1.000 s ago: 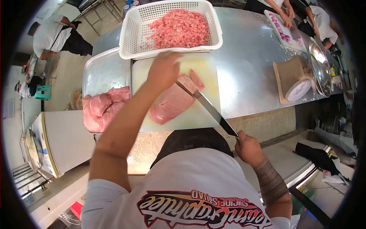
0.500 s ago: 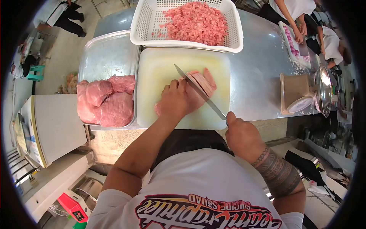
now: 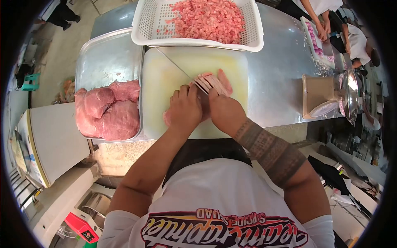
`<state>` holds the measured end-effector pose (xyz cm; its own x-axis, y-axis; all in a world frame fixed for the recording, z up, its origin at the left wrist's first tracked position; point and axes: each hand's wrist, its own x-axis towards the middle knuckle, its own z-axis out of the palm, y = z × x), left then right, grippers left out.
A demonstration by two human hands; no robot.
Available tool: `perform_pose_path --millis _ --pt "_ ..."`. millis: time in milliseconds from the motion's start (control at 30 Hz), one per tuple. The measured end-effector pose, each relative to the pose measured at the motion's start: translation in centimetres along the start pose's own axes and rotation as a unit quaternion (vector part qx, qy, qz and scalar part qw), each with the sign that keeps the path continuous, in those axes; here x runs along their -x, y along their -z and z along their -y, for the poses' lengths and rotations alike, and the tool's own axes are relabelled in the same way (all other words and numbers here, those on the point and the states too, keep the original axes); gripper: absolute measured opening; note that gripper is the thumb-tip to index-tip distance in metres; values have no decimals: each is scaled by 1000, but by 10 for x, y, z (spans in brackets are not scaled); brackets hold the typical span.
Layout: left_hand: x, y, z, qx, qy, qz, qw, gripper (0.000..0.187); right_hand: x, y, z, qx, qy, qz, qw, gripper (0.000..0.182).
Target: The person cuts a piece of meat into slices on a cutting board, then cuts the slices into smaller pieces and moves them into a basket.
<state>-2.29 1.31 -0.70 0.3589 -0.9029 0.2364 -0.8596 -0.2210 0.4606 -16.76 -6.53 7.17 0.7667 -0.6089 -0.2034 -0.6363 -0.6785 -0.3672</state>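
Your right hand (image 3: 227,112) is wrapped round the knife (image 3: 175,64); your left hand (image 3: 185,108) lies over the meat (image 3: 205,108) showing between them, its grip unclear, so curl those fingertips clear for even slices (image 3: 214,84). Beneath both hands, the cutting board (image 3: 232,63) sits on a steel table (image 3: 276,76), a mesh basket (image 3: 194,42) beyond, a co-worker's arm (image 3: 313,16) far right of your right.

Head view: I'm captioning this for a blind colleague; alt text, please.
A person's left hand rests on raw meat on a white cutting board while the right hand grips a long knife beside cut slices. Beyond is a perforated basket of diced meat; left, a metal tray holds larger pieces.
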Motion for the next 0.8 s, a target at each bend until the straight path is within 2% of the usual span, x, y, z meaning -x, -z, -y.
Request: perform_pose_path --millis 67,133,233,300,367,467,667,800 --pt "0 1 -2 -12 14 6 1000 45 35 26 5 -19 17 -2 1000 12" --pt "2 -2 -3 -14 24 7 1000 44 85 49 1 34 -70 94 993 15" --pt "1 -6 0 -7 30 9 999 42 104 33 -21 8 -114 120 986 20" --pt "2 -3 0 0 34 36 999 41 80 6 -28 12 -76 73 994 19" --pt "1 -2 -1 9 21 9 1000 39 53 -6 -32 60 -22 28 998 19" --pt "2 -2 0 -2 18 0 1000 38 60 40 -5 35 -31 40 998 17" --pt "2 0 -2 -2 14 8 1000 39 95 94 11 49 -62 173 982 17" --pt "1 0 -1 -3 6 7 1000 37 65 69 14 31 -49 118 991 14"
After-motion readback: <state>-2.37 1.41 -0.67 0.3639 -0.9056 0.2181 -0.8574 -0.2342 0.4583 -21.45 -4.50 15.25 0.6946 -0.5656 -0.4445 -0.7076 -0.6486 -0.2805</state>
